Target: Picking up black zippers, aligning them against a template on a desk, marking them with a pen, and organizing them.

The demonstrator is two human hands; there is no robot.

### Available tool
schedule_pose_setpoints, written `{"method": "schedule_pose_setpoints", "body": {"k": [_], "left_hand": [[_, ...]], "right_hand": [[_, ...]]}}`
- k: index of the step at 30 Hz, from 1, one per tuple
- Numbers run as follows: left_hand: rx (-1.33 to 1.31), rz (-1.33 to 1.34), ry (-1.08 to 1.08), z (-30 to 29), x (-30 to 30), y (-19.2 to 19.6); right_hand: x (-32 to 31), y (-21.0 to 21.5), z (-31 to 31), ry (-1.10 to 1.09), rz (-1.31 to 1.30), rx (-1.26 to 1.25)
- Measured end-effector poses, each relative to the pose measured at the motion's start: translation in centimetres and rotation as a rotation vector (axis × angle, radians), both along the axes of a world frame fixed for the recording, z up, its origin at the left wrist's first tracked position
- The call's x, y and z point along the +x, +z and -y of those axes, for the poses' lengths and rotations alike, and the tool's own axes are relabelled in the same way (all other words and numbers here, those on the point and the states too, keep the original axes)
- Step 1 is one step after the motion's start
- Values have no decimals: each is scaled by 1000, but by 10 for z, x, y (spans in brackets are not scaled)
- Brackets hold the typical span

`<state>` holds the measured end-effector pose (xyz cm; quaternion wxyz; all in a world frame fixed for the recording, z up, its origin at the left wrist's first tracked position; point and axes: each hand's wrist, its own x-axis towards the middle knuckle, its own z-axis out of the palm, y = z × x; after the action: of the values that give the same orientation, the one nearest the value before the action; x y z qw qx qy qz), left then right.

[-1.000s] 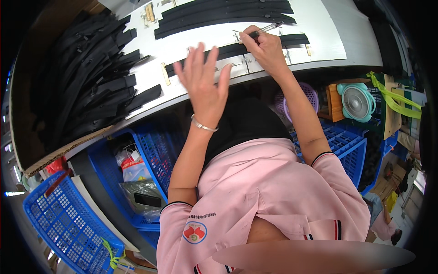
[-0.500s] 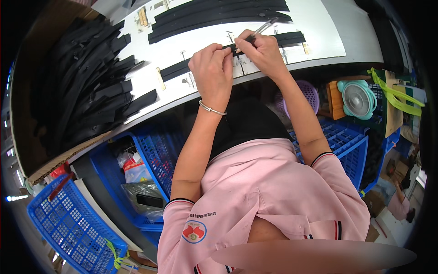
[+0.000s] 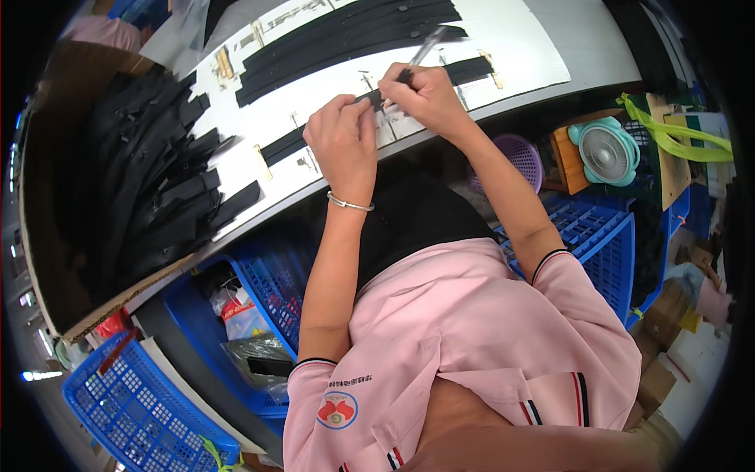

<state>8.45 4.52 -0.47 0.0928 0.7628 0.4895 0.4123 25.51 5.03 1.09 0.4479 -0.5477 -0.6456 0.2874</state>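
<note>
A narrow black fabric strip (image 3: pixel 472 71) lies slantwise across a white board (image 3: pixel 531 51) with pencil-like marks and small tan tape pieces. My left hand (image 3: pixel 342 138), wearing a silver bangle, has its fingers bent and pressed together on the middle of this strip. Just right of it, my right hand (image 3: pixel 429 94) grips a clear-barrelled pen (image 3: pixel 427 47), its tip end down at the strip beside my left fingertips. The exact point of contact is hidden by my fingers. Farther back on the board, several black strips (image 3: pixel 338 47) lie side by side.
On the left stands a cardboard box (image 3: pixel 49 267) heaped with black strips (image 3: pixel 141 181), some spilling onto the board. Below the table are blue crates (image 3: pixel 149 401), a purple basket (image 3: pixel 519 161) and a teal fan (image 3: pixel 607 153). A person's pink sleeve (image 3: pixel 102 33) shows at the far left.
The whole view has shifted, so the table and hands appear farther left and slightly lower. Both hands stay at the same part of the strip, the pen still in my right.
</note>
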Motion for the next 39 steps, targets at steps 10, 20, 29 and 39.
{"method": "schedule_pose_setpoints", "body": {"k": [10,20,29,39], "left_hand": [[-1,-25,0,2,-1,0],[-17,71,-114,-1,51,14],[23,48,-197,-15,92,0],[37,11,-182,-13,93,0]], "right_hand": [[89,-3,2,-269,-252,18],[86,1,7,-265,-156,-14],[87,-10,3,-266,-99,17],[88,-13,5,-252,-144,32]]}}
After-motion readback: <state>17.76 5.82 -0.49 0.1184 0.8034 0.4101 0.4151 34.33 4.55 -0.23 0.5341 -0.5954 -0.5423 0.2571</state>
